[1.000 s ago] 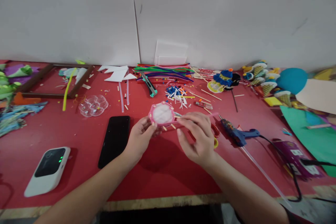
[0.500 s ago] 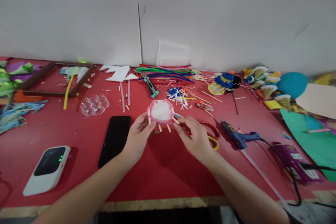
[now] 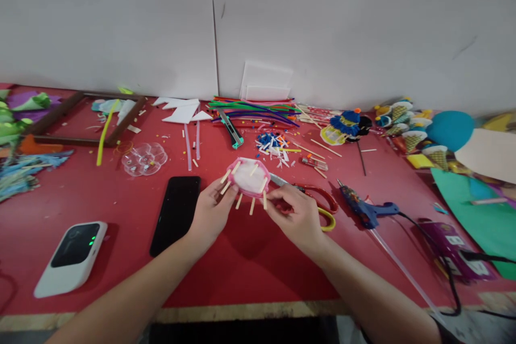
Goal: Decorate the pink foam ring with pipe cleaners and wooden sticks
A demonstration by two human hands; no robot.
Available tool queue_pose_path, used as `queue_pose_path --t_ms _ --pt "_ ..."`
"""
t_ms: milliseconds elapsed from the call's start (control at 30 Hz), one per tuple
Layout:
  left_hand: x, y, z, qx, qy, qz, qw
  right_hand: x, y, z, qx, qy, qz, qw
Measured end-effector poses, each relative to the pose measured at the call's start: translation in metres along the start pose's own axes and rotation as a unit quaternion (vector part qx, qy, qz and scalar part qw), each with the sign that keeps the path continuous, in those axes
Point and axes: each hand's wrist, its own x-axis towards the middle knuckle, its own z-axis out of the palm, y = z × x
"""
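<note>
Above the red table I hold a small round craft piece with a white middle, a pink rim and several short wooden sticks jutting out around it. My left hand pinches its lower left edge between thumb and fingers. At the lower right edge, beside one stick, the fingertips of my right hand are closed on the rim; their exact hold is partly hidden. Scissors with red and yellow handles lie partly behind my right hand. Just left of my left hand is a black phone.
A blue glue gun and its cord lie right, near a purple power strip. Behind the hands are a box cutter, pipe cleaners and cut scraps. A white device sits front left.
The craft piece has turned in my hands, its sticks now pointing at different angles, and it sits slightly lower. Both hands have stayed at its edges.
</note>
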Motion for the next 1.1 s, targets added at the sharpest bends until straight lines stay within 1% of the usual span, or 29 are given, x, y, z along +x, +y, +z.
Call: queue_pose_path --t_ms 100,167,367,567,733,833,1000,1100 --pt "-0.0017 0.0025 0.0006 0.026 -0.012 0.011 1.0 0.0008 -0.002 0.0003 -0.01 0.012 -0.028 0.999" --pt "-0.0025 0.0041 0.0009 0.042 -0.027 0.015 0.999 0.0014 -0.0028 0.0002 -0.019 0.018 -0.033 0.999" --pt "-0.0012 0.0033 0.0001 0.032 -0.055 0.015 0.998 0.0002 -0.0006 -0.0003 -0.032 0.029 0.0 0.999" --pt "-0.0009 0.001 0.0004 0.04 -0.049 0.017 0.998 -0.0014 -0.001 0.0009 -0.018 0.05 0.031 0.998" --pt "-0.0008 0.0038 0.003 0.036 -0.045 0.034 0.998 -0.001 -0.0021 0.0008 -0.02 0.058 0.029 0.998" --pt "-0.0008 0.005 0.0027 0.044 -0.052 0.035 0.997 -0.0006 -0.0021 0.0011 -0.023 0.056 0.025 0.998" --pt "-0.0017 0.0051 -0.0005 0.09 -0.049 0.05 0.994 -0.0001 -0.0028 0.0018 -0.03 0.057 0.009 0.998" --pt "-0.0025 0.007 -0.0006 0.107 -0.045 0.06 0.991 -0.0002 -0.0035 0.002 -0.028 0.056 0.012 0.998"
